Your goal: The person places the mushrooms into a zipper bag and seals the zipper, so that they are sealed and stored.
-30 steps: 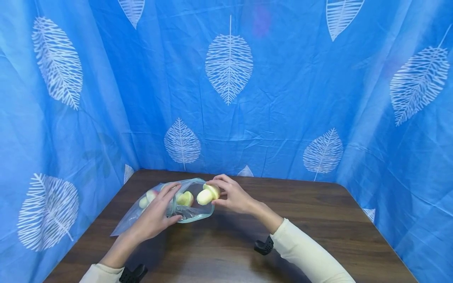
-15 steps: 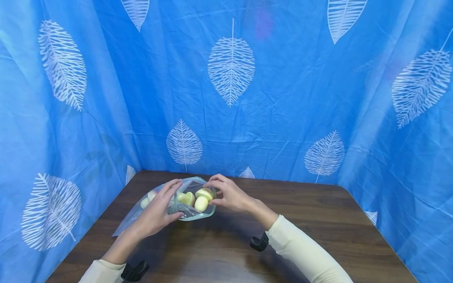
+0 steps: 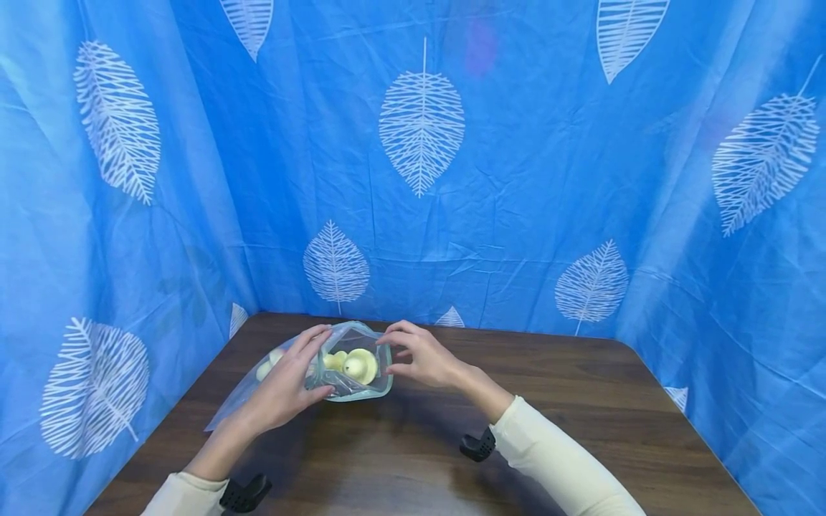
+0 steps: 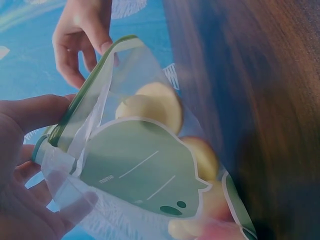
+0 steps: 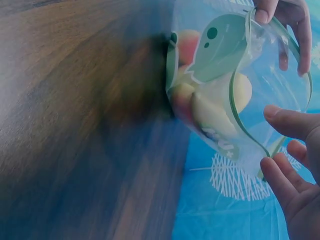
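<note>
A see-through zip bag (image 3: pixel 371 394) with a green rim lies tilted at the left of the table, its mouth gaping to the right. My left hand (image 3: pixel 280 393) grips the bag near its mouth, thumb on one side and fingers on the other. Just past the opposite rim is my right hand (image 3: pixel 419 358), fingers loosely bent with thumb and fingertips apart. In the right wrist view its fingertips (image 5: pixel 267 162) come right at the rim. Inside sits a pale yellow cut fruit piece (image 3: pixel 361 365), round with a knob. Reddish-skinned fruit pieces (image 5: pixel 187 47) show through the plastic deeper in.
A green animal-shaped print (image 4: pixel 135 165) covers part of the bag's side. The dark wooden table (image 3: pixel 548 408) extends to the right and front. Blue curtains (image 3: pixel 503 179) with white leaf prints rise behind and on both sides. Black wrist cameras (image 3: pixel 477 446) sit on the forearms.
My right hand has put the pale fruit piece into the bag and let it go. The piece has settled further left inside; the left hand has stayed at the bag.
</note>
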### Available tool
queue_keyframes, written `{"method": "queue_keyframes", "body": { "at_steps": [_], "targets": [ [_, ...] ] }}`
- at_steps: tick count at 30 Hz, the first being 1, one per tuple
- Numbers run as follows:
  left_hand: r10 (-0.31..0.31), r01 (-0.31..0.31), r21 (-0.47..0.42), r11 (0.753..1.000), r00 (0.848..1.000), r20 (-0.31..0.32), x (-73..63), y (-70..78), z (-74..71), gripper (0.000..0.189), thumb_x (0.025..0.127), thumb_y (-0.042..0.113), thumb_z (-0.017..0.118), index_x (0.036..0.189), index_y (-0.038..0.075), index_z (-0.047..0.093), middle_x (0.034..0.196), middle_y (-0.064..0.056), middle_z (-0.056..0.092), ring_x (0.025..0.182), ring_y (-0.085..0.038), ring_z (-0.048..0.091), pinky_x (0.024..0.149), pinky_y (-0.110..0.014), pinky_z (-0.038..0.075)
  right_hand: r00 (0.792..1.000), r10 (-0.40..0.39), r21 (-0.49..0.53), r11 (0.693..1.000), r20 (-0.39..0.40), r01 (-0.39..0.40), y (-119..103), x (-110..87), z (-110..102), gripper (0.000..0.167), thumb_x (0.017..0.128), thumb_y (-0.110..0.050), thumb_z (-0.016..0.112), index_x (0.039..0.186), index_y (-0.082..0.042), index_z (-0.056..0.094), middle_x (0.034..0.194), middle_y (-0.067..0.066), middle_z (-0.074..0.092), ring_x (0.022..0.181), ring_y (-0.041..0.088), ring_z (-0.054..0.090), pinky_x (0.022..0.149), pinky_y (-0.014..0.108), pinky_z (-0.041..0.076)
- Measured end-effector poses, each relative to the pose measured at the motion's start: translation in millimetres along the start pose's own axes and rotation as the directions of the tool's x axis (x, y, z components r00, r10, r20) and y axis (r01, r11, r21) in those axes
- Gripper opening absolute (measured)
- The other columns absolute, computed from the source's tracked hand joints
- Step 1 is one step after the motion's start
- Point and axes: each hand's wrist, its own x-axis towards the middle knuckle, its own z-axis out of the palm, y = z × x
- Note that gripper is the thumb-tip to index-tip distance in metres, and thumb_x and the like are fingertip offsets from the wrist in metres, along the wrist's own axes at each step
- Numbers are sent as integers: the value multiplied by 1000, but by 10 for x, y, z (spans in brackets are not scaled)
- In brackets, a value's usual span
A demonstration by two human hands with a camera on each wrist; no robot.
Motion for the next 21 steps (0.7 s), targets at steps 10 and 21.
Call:
{"method": "queue_keyframes", "body": {
  "at_steps": [10,21],
  "targets": [
    [26,-26,6,1000,1000,-18,52,14,-68,89,75,2,93,149,-9,44,151,-24,43,132,-43,50,98,-56,51,995,68,53,997,-74,-64,66,-160,-130,45,86,0,84,128,-3,68,130,9,58,115,34,63,89,35,58],
    [-13,13,23,1000,1000,4,75,34,-140,92,76,3,93,152,-7,41,153,-23,39,133,-42,49,101,-57,49,992,79,15,997,-99,-78,184,-377,-247,47,85,1,84,129,-7,68,129,8,59,111,30,63,87,36,59]
  ]
}}
